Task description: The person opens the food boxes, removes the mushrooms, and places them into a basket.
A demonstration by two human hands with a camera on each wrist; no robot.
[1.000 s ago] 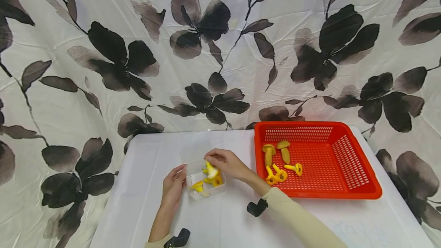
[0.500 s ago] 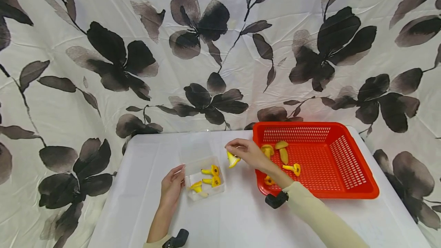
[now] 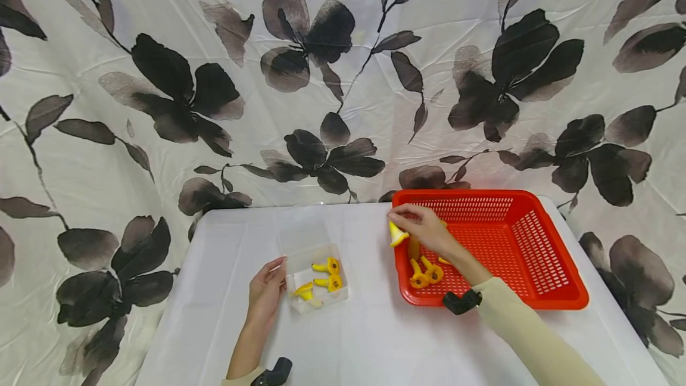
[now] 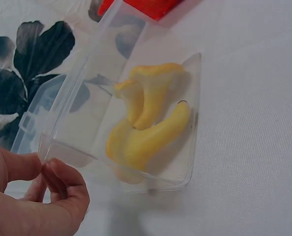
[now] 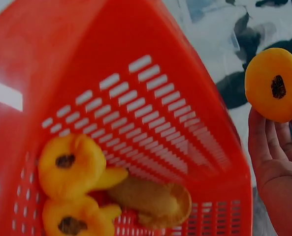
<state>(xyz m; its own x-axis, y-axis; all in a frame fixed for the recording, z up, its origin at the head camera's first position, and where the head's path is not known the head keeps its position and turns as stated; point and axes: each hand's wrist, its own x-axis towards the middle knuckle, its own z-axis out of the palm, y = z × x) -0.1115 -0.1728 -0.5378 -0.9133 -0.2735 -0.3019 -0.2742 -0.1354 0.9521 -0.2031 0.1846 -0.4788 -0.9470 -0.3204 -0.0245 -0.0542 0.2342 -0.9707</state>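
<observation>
My left hand (image 3: pixel 265 290) pinches the left edge of a clear plastic box (image 4: pixel 79 152) standing on the table. Inside it lie three yellow toy mushrooms (image 4: pixel 150 142), with dark-centred caps on two of them in the head view. My right hand (image 3: pixel 429 232) holds another yellow mushroom (image 5: pixel 275 84) by its stem, at the left rim of the red basket (image 3: pixel 493 301). In the basket are two yellow mushrooms (image 5: pixel 71 167) side by side and a brown mushroom (image 5: pixel 150 199). The hand and arm partly hide other mushrooms there.
The box's clear lid (image 3: pixel 304 230) lies folded back behind it. White cloth (image 3: pixel 364 338) covers the table. A flower-printed cloth (image 3: pixel 321 76) hangs behind the table's far edge.
My right hand has lifted a yellow mushroom out of the clear box and carried it right to the basket's rim. The left hand stays at the box.
</observation>
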